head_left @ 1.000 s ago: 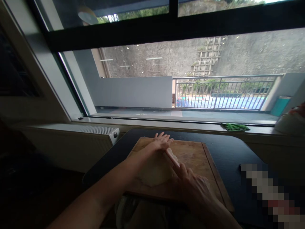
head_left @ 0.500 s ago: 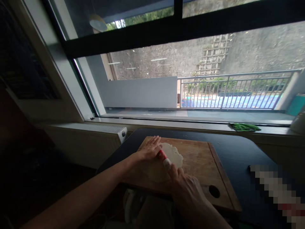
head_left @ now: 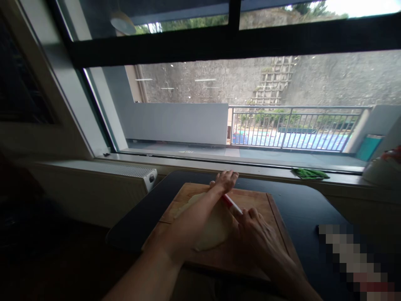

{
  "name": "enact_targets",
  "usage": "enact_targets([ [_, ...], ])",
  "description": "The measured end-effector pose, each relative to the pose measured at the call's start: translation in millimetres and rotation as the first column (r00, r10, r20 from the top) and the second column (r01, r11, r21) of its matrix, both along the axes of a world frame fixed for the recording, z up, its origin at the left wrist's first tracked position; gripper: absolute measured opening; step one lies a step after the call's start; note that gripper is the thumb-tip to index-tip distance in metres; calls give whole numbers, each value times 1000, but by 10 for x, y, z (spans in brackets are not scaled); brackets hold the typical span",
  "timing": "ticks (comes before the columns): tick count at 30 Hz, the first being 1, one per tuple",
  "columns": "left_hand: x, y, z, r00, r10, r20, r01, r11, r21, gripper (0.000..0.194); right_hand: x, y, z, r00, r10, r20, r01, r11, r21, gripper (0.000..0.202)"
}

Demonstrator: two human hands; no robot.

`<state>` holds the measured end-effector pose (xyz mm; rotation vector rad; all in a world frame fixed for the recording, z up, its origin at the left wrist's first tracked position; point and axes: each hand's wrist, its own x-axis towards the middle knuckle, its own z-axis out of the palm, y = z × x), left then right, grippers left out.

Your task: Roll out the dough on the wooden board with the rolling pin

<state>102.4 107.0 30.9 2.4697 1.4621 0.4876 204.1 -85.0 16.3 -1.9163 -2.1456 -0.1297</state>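
A thin, flat sheet of pale dough (head_left: 216,229) lies on a wooden board (head_left: 268,209), partly covered by my left forearm. Across the dough's far right edge runs a red and white rolling pin (head_left: 232,204), slanting from upper left to lower right. My left hand (head_left: 227,181) rests over its far part with the fingers stretched out, and a tip of the pin shows left of the hand. At the near end of the pin, my right hand (head_left: 255,228) is closed on it with bent fingers.
The board rests on a dark table (head_left: 300,200) below a window. A green cloth (head_left: 310,174) lies on the sill (head_left: 250,169). A white radiator (head_left: 94,184) stands to the left, and a pixelated object (head_left: 351,255) is at the table's right.
Both hands and the pin have moved to the right across the dough. My left forearm now covers part of the sheet, and more dough shows at its left. The view has shifted slightly.
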Motion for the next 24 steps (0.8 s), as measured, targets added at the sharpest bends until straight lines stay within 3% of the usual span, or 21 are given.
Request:
enact_targets([
  [4,-322,6,94,976,106,188,-110,994,11,50,152,54,-125,1000,18,-12,-18,1000,26,24],
  [7,-767,-86,90,978,178,112,-167,981,-96,36,248,56,-164,1000,17,-20,-16,999,41,26],
  [10,-1070,-182,104,996,83,-14,-84,970,-230,26,312,37,-144,999,8,-43,-6,999,35,25],
  [13,-1112,-185,163,992,-36,-123,-11,932,-362,30,340,12,-127,999,4,-53,-4,1000,14,24],
  [17,-1004,-104,272,986,-25,-164,-52,893,-446,21,345,9,-173,999,19,-42,-17,999,36,29],
  [22,-1006,-155,300,985,-9,174,112,795,-597,23,329,40,-212,1000,8,-25,-7,999,41,28],
  [24,-1064,-223,237,960,73,271,99,817,-568,26,336,39,-186,999,24,-25,-23,999,37,28],
])
